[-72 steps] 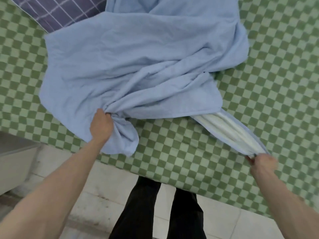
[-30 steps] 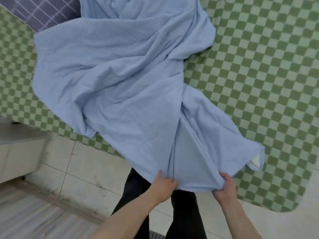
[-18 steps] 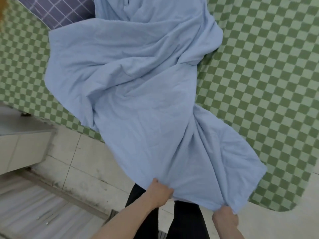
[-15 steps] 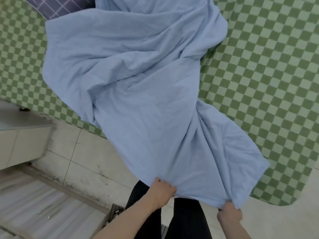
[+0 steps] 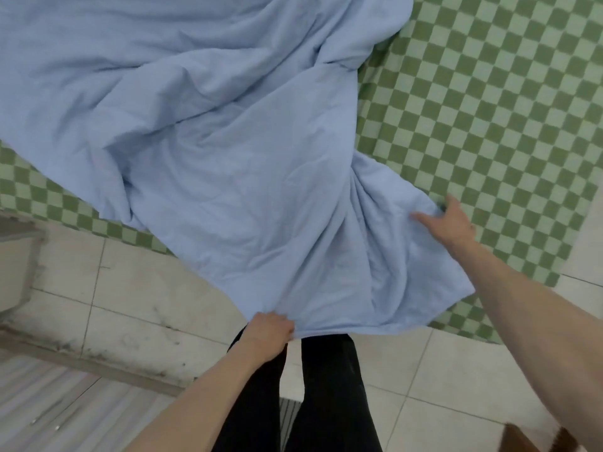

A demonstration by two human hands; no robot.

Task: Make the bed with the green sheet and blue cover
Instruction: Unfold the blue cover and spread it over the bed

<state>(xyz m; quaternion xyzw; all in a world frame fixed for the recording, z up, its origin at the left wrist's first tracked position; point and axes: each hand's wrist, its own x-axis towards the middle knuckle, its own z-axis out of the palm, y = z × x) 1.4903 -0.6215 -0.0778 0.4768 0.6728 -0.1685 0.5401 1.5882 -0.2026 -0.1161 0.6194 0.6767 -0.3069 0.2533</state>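
left hand (image 5: 271, 334) grips blue cover (image 5: 228, 158) edge; right hand (image 5: 452, 225) rests on it.

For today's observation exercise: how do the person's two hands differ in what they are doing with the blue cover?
The left hand grips the blue cover at its hanging edge, fingers curled; the right hand lies spread and straight-fingered on it. The left hand is off the bed, over the floor; the right is above the green sheet. Both touch the cover.
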